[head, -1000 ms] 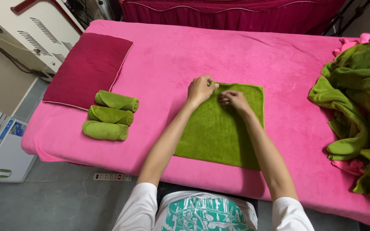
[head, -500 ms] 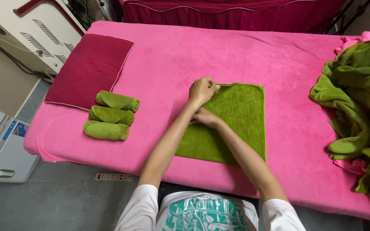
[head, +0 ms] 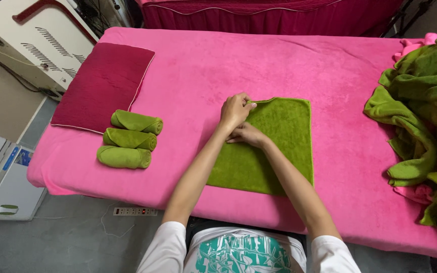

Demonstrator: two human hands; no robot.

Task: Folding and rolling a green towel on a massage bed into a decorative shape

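Pink terry-covered bed (head: 330, 65) carrying flat rectangular green towel (head: 279, 146), long axis 12 to 6. Left hand (head: 234, 111) pinched shut on its 11 o'clock corner; right hand (head: 248, 135) pressed flat just below, fingers together, gripping nothing.

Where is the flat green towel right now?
The flat green towel lies mid-bed on the pink cover, under both hands, right of three rolled towels.

green towel (head: 274, 146), flat, far-left corner pinched
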